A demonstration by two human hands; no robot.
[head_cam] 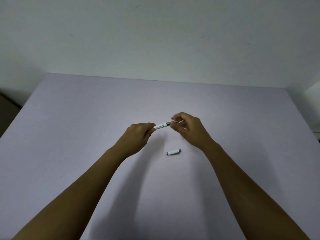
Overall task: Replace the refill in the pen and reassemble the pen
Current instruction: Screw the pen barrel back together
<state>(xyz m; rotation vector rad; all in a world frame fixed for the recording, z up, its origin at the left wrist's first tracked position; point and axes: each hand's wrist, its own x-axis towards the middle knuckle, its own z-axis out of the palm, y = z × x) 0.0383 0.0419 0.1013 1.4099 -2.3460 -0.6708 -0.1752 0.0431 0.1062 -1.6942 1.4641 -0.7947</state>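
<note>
A white pen barrel [160, 127] with dark print is held above the table, running left to right. My left hand [138, 138] is closed around its left end. My right hand [187, 127] pinches the grey front section [168, 123] at the barrel's right end, and a thin refill tip [179, 121] shows between its fingers. Whether the front section is screwed on or loose cannot be told. The white pen cap [174, 152] with a grey end and clip lies on the table below my right hand.
The table [69, 135] has a pale lilac top that reaches a plain wall at the back. A dark object [7, 108] stands off the left edge and a white object [311, 94] at the far right edge.
</note>
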